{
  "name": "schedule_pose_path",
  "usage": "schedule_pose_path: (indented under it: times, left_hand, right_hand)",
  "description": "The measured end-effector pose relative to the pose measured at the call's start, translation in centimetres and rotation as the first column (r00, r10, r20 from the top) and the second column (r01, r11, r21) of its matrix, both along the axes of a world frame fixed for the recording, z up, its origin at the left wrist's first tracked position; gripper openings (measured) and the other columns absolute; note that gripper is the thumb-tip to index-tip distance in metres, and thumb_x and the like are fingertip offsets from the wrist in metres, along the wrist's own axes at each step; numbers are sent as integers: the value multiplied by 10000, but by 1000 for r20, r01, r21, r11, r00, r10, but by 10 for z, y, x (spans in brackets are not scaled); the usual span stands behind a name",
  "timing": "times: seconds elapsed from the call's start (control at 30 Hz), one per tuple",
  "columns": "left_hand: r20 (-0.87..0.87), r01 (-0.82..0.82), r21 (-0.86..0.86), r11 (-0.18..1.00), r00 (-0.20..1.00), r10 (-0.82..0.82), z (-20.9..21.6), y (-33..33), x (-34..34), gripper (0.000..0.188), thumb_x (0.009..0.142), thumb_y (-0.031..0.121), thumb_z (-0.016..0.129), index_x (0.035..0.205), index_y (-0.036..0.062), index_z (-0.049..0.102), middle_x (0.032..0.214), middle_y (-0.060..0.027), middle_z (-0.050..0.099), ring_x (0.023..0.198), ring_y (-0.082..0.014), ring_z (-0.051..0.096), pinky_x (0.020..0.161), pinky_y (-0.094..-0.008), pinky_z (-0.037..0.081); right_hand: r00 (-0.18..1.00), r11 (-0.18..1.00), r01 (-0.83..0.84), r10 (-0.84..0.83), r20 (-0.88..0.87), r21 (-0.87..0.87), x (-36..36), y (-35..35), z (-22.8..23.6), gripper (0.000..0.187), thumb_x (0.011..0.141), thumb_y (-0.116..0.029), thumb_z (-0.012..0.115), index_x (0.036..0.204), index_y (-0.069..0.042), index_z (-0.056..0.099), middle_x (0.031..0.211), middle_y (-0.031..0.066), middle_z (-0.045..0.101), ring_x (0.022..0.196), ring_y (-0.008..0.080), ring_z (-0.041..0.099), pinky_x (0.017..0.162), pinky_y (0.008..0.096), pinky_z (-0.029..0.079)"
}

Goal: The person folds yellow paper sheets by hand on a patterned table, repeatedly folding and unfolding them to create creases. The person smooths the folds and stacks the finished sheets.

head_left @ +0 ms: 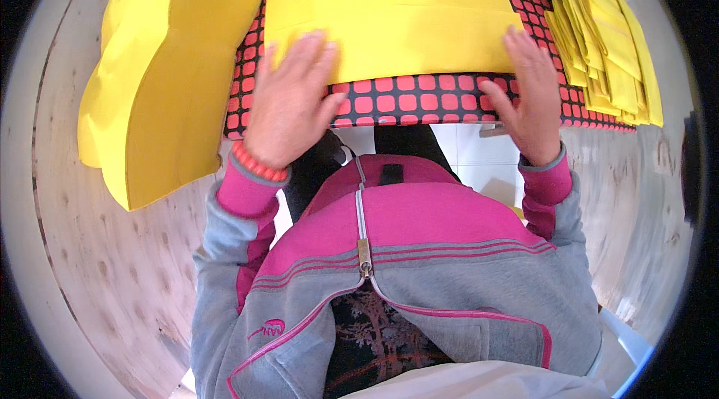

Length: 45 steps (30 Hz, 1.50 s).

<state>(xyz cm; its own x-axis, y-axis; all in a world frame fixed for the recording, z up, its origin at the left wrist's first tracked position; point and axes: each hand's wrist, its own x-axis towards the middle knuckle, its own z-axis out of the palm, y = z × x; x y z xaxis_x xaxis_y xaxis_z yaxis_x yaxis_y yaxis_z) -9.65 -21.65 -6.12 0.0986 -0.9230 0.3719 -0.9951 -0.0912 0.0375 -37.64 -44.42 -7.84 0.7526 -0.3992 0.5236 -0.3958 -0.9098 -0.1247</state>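
A folded yellow cloth [397, 24] lies flat across the red-and-black checked table cover [416, 92], its long side running left to right. At its near left corner my left hand [296, 95] is spread, fingertips over the fabric and slightly blurred. My right hand [528, 92] is at the near right corner, fingers stretched out and thumb apart, fingertips by the cloth's edge. Neither hand grips anything. Whether the fingertips press on the cloth or hover just above it, I cannot tell.
On the left, a large stack of yellow fabric [168, 77] hangs over the table's edge. Several folded yellow cloths [599, 39] lie piled at the far right, overhanging that side. Pale wooden boards [112, 264] flank me at the left.
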Motion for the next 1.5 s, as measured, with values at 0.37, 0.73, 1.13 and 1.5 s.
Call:
schedule_pose_path:
  times: [0.37,0.73,1.13,1.5]
  left_hand:
    - [129,118,155,981,982,-139,13,-46,-5,495,857,64,608,1342,-23,558,1140,-179,676,974,-339,694,797,-422,573]
    - [78,106,59,993,991,-110,9,-49,14,476,901,37,551,1373,79,595,1303,-176,674,1163,-338,665,1013,-471,521]
    - [-932,233,-11,972,-356,75,1,-15,-84,512,1047,287,583,1468,18,474,1395,-149,623,1256,-248,631,1036,-360,511]
    - [-749,-71,35,997,-662,-21,-17,11,-93,347,1027,228,580,1323,48,596,1235,-87,701,1041,-186,692,865,-346,568]
  right_hand:
    - [967,968,-248,245,-75,-28,34,-12,14,605,826,-86,708,1410,-64,550,1376,155,606,1236,350,591,1079,446,462]
    - [991,983,-81,61,-120,-167,5,-53,5,293,875,-68,580,1162,-95,635,984,98,682,855,317,687,713,420,554]
    - [999,996,18,-23,-45,-90,-18,73,28,203,764,-122,675,943,-112,580,790,85,543,699,292,614,608,423,487]
    - [967,950,-251,239,-87,-185,24,157,34,108,805,-201,612,868,-120,575,758,24,535,662,175,601,588,339,471]
